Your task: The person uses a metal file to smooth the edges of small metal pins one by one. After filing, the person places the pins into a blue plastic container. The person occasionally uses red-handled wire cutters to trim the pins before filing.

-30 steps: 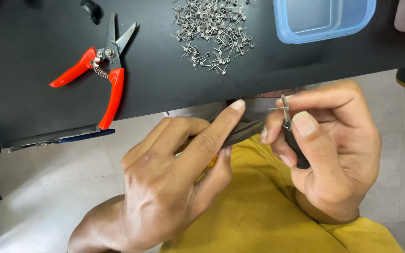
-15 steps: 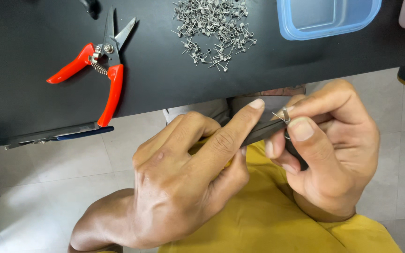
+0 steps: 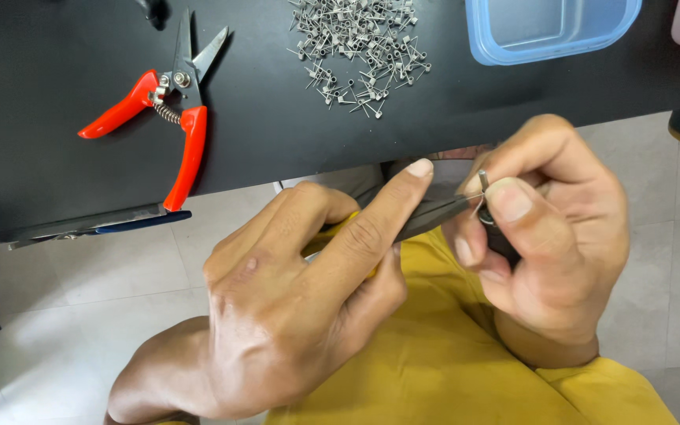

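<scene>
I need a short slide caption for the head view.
Left hand steers pliers to a small wire coil pinched by the right hand.

Near edge of black table: overhung at the left by a flat dark tool with a blue grip, which juts past the edge.
Left of table: taken up by red-handled cutters, blades open toward the far side; bare surface is left around them.
Centre far: strewn with a pile of small wire coils, spread loosely; bare strip is kept between pile and near edge.
Right far: blocked by a blue plastic tub.
Below table edge: filled by left hand and right hand, set close together.
Floor, far left and far right: open tile is seen.
</scene>
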